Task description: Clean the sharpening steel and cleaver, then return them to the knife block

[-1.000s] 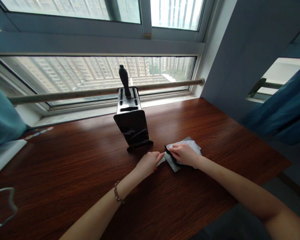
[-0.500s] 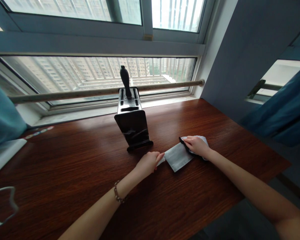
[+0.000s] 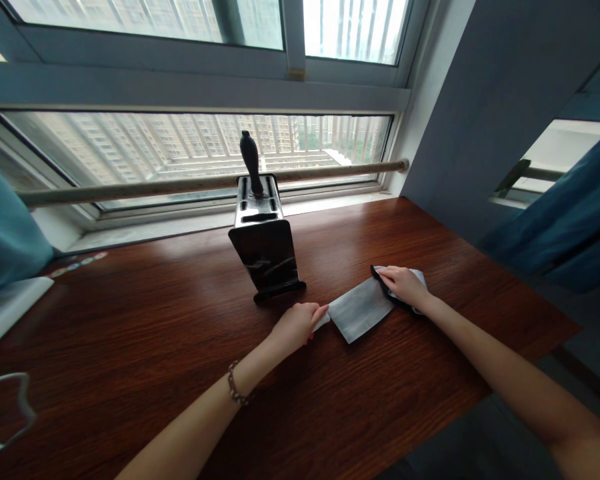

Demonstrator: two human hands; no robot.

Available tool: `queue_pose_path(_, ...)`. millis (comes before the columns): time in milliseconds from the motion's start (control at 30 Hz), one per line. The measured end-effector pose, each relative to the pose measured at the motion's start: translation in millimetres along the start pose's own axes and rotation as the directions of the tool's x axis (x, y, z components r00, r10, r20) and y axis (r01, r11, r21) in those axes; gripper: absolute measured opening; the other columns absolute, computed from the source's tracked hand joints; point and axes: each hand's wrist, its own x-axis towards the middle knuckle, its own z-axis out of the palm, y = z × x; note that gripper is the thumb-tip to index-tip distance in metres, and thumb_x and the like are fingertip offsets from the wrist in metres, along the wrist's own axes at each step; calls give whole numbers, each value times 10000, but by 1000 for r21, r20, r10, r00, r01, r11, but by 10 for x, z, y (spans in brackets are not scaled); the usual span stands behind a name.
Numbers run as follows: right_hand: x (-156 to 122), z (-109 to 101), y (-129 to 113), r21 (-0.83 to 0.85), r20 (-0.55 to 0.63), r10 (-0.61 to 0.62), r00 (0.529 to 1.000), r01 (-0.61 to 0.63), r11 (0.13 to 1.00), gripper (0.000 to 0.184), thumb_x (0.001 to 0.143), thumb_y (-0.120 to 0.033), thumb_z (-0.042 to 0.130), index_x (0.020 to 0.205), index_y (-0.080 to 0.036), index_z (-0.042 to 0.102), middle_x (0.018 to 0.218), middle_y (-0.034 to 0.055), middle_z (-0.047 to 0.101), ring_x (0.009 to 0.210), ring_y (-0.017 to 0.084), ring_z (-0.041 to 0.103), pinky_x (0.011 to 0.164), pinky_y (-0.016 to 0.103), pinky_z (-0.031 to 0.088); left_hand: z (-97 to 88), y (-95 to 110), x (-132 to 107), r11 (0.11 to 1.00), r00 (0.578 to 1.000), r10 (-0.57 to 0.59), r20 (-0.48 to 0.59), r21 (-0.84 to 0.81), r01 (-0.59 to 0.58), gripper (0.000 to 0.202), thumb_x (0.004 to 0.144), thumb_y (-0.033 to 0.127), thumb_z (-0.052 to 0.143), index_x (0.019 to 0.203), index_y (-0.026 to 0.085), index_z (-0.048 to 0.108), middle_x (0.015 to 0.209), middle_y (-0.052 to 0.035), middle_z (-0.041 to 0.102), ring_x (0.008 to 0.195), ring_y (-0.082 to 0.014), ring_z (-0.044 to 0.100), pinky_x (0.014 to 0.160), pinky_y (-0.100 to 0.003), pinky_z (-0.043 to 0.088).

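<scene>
My left hand (image 3: 296, 327) is wrapped round the pale handle (image 3: 322, 323) of a cleaver, low over the table. The cleaver's broad grey blade (image 3: 357, 312) extends right from that handle. A light cloth with a dark edge (image 3: 419, 275) is pressed under my right hand (image 3: 403, 287), covering the far end of the blade. My right fingers are closed on the cloth, and the tip of the blade is hidden beneath it. Just behind my left hand stands a black and silver knife block (image 3: 266, 257), with one black-handled tool (image 3: 250, 160) upright in its top.
The brown wooden table (image 3: 145, 320) runs up to a window with a horizontal rail (image 3: 330, 173). At the left lie a white device (image 3: 20, 310) and a white cable (image 3: 27, 407). Blue curtains (image 3: 565, 207) hang at the right, beyond the table's edge.
My right hand and the cloth have slid to the right along the blade, away from the handle, uncovering more of the blade. My left hand and the cleaver have stayed put.
</scene>
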Motion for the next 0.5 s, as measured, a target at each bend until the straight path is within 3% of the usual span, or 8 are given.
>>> queue_pose_path(167,-2,3,156,54,-35,47,998,-45,998,352,876,-317,365,1027,-187,655,900,71,675,852,163,610,802,280,433,19,-34,-6,999,999,36,-22,17,-36,588,835,645,207,709,164,520,522,-4,546,362,-107,469,406,-216,319)
queue_pose_path(267,16,3,302,240,-13,128,992,-121,963,328,839,-360,444,1008,-195,672,918,61,694,868,174,624,802,289,446,21,-40,-17,997,997,62,-44,41,-60,584,845,632,201,701,168,525,519,-2,552,367,-104,470,429,-217,322)
queue_pose_path(400,27,-83,331,564,49,247,968,-231,793,365,780,-403,538,1027,-166,666,1064,76,674,1001,209,606,890,319,431,14,-45,-23,997,996,63,-57,47,-60,589,844,634,208,700,166,535,514,-4,554,372,-105,473,440,-219,321)
queue_pose_path(500,1,-182,68,672,54,264,963,-231,704,399,787,-435,530,1068,-177,646,1063,66,672,970,199,608,849,315,443,11,-47,-23,998,997,51,-50,32,-50,589,839,640,215,705,166,537,511,-5,552,371,-109,479,430,-219,317)
